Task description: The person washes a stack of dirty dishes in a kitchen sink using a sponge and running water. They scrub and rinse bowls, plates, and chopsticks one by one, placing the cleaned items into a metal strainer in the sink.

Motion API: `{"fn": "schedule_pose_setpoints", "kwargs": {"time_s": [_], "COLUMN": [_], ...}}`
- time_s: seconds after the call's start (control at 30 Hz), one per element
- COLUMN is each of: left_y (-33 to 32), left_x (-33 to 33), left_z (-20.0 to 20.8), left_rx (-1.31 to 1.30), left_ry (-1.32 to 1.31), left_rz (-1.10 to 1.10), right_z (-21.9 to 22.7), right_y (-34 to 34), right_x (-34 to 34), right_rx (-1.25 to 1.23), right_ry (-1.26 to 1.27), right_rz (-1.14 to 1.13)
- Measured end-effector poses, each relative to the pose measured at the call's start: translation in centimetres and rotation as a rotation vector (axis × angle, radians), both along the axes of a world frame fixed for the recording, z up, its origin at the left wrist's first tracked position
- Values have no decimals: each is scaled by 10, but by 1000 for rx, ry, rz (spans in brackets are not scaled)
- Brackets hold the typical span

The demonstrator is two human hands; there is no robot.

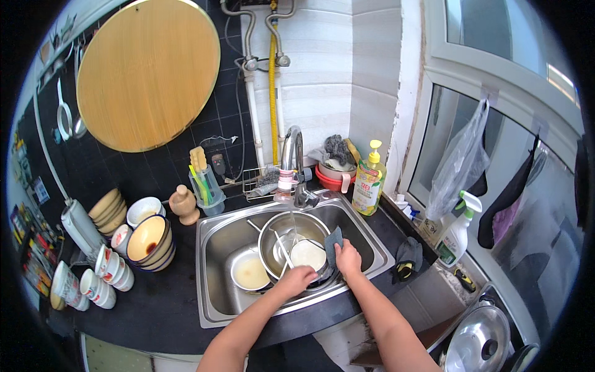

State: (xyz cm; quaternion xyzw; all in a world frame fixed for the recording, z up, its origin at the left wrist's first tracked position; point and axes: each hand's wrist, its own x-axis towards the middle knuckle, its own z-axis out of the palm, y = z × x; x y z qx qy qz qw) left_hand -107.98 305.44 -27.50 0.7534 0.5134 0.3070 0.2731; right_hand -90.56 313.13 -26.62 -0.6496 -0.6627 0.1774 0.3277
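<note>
My right hand [348,259] pinches a grey scouring pad [334,243] above the right rim of a steel basin [268,230]. My left hand [297,280] is closed at the basin's near side, beside the lower end of a thin white stick [282,248]; what its fingers grip is hidden. Inside the basin sits a white bowl [308,254]. Water runs from the chrome faucet [293,146] into the basin. To its left, a white bowl with cloudy liquid [250,273] rests in the steel sink [214,297].
Stacked bowls [149,242] and patterned cups [99,288] stand on the dark counter [155,304] at left. A yellow-pump soap bottle [370,180] is behind the sink's right corner. A spray bottle [457,232] and a pot lid [477,341] are at right.
</note>
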Motion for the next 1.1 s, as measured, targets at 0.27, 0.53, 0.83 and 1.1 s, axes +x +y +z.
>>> {"fn": "schedule_pose_setpoints", "kwargs": {"time_s": [0.27, 0.53, 0.83, 1.1], "left_y": [-1, 23, 94, 92], "left_x": [-8, 0, 7, 19], "left_z": [3, -6, -100, -56], "left_rx": [-32, -105, -660, -784], "left_ry": [689, 487, -484, -791], "left_rz": [191, 481, 965, 1027], "right_z": [-3, 5, 8, 4], "right_y": [0, -4, -7, -5], "right_x": [3, 4, 3, 4], "right_rx": [-5, -5, -50, 9], "right_ry": [94, 145, 122, 152], "right_rz": [-6, -25, 20, 9]}}
